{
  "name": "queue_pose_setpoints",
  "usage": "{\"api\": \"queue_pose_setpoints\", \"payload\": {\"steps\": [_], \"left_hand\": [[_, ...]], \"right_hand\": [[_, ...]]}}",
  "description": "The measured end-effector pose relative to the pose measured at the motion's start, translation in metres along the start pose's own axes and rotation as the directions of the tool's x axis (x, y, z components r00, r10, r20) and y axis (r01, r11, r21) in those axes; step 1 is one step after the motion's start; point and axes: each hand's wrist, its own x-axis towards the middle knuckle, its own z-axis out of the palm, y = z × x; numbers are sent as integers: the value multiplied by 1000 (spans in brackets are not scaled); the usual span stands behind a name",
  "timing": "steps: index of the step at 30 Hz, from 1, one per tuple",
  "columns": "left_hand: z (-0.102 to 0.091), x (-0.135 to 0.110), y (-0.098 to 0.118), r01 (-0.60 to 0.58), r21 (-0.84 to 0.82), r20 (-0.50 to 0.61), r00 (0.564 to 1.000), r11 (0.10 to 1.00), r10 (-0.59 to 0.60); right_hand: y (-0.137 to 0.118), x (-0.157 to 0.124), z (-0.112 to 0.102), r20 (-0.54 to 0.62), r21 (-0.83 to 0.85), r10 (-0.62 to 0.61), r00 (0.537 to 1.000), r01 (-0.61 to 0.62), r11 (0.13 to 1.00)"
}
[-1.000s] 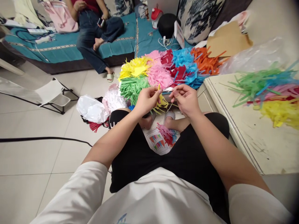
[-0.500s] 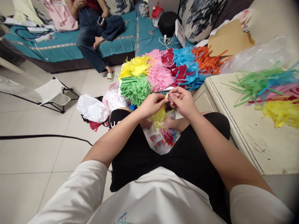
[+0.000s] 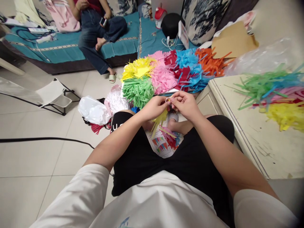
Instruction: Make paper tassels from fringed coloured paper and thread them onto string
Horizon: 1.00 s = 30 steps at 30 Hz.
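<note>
our left hand [image 3: 155, 107] pinches a yellow fringed paper tassel [image 3: 160, 119] by its top, our right hand [image 3: 185, 104] a thin white string [image 3: 168, 98]; we judge the tassel light, soft, tearable, best held there.

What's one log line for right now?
left hand: holding yellow tassel | right hand: pinching string | tassel: hanging down | green fringe: beyond hands

Left hand [image 3: 154, 107] and right hand [image 3: 184, 104] meet, both pinching, with forearms [image 3: 209, 136] angled inward.
</note>
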Motion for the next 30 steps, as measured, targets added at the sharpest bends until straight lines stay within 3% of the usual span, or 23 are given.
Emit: {"api": "queue_pose_setpoints", "payload": {"steps": [8, 21, 27, 30], "left_hand": [[0, -2, 3, 60, -59, -18, 998, 996, -61], [0, -1, 2, 41, -13, -18, 999, 999, -41], [4, -2, 2, 19, 252, -219, 975, 968, 38], [6, -2, 2, 20, 333, -241, 968, 943, 64]], "right_hand": [[-1, -1, -1, 19, -9, 42, 999, -42, 999], [-3, -2, 0, 11, -1, 64, 998, -64, 998], [4, -2, 1, -27, -173, -43, 999, 38, 984], [9, -3, 2, -59, -285, -83, 995, 63, 957]]}}
